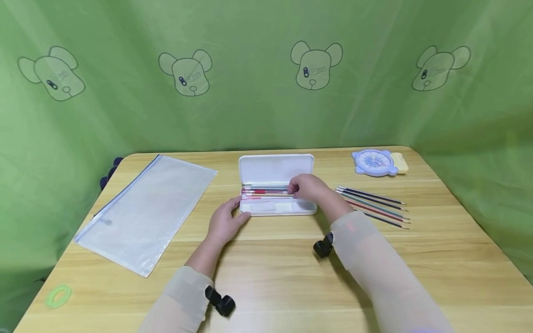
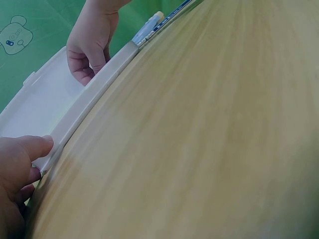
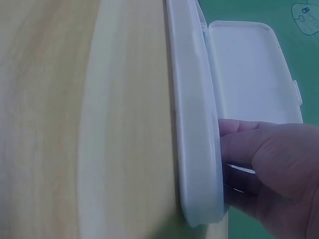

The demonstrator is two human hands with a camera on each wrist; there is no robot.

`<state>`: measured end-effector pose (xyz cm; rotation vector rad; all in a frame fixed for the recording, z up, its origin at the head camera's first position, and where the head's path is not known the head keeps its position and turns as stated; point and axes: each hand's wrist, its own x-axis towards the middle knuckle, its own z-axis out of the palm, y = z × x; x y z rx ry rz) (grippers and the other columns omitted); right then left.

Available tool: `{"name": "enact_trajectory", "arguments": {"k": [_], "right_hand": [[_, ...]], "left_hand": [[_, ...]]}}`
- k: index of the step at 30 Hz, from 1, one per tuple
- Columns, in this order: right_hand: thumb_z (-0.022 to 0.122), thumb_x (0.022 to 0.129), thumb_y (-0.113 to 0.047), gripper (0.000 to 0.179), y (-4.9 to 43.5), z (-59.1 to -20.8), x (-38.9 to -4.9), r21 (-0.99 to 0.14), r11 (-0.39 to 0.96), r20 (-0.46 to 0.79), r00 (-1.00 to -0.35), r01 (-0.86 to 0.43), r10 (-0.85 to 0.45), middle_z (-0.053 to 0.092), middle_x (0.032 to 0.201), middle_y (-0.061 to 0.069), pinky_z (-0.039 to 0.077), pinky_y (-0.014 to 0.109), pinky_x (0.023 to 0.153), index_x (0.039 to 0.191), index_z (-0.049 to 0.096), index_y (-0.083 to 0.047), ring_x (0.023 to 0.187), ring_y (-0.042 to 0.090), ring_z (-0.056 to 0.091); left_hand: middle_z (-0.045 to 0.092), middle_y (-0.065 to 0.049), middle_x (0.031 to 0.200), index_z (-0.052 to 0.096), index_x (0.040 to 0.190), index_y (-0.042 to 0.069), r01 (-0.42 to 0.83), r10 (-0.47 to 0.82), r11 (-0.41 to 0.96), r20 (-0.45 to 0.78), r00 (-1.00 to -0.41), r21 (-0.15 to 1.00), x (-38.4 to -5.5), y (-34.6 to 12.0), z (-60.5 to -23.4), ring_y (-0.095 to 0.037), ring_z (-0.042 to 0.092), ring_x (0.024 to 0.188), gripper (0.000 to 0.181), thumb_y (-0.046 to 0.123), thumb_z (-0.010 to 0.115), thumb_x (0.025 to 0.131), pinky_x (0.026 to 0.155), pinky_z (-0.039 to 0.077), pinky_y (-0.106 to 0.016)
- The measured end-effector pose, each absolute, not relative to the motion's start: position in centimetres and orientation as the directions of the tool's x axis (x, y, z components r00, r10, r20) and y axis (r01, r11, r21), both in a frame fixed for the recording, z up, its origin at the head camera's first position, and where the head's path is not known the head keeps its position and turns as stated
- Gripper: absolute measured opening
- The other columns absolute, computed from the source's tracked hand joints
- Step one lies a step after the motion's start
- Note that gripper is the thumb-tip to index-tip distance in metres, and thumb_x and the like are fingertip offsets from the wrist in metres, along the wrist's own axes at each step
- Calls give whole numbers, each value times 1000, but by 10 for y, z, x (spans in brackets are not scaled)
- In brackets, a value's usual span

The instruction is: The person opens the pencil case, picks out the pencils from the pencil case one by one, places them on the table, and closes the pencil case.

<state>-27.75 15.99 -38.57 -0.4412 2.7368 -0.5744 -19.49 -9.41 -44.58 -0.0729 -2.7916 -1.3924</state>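
Note:
A white pencil case (image 1: 276, 169) lies with its lid raised at the back middle of the table. Inside it are several pens and pencils (image 1: 260, 190), one with a red part, and whitish pieces along the front. My left hand (image 1: 225, 222) grips the case's left end; in the left wrist view its thumb (image 2: 41, 147) lies on the rim. My right hand (image 1: 310, 188) reaches into the right half of the case, fingers bent down over the pencils. The case wall (image 3: 197, 129) hides its fingertips in the right wrist view, so I cannot tell what they hold.
Several dark, green and red pencils (image 1: 374, 208) lie fanned to the right. Behind them are a blue clock-like disc (image 1: 374, 162) and a yellow piece (image 1: 400, 163). A clear zip pouch (image 1: 145, 212) lies left, a green ring (image 1: 58, 296) front left. Green curtain (image 1: 258, 115) surrounds the table.

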Motion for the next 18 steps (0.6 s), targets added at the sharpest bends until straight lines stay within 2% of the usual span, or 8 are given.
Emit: {"name": "enact_trajectory", "arguments": {"k": [10, 18], "right_hand": [[63, 92, -5, 13, 158, -385, -279, -370, 893, -254, -896, -258, -364, 69, 98, 5, 49, 40, 92, 97, 74, -11, 92, 21, 57], [59, 95, -7, 14, 162, -388, -276, -402, 871, -234, -888, -282, -396, 69, 99, 7, 49, 43, 95, 101, 71, -10, 95, 23, 58]], "left_hand": [[58, -13, 140, 53, 140, 6, 73, 40, 605, 62, -997, 793, -194, -94, -444, -32, 49, 135, 58, 28, 71, 89, 117, 36, -47], [58, -13, 140, 53, 140, 5, 75, 40, 604, 64, -997, 794, -193, -94, -443, -33, 49, 135, 58, 27, 71, 89, 117, 36, -47]]}}
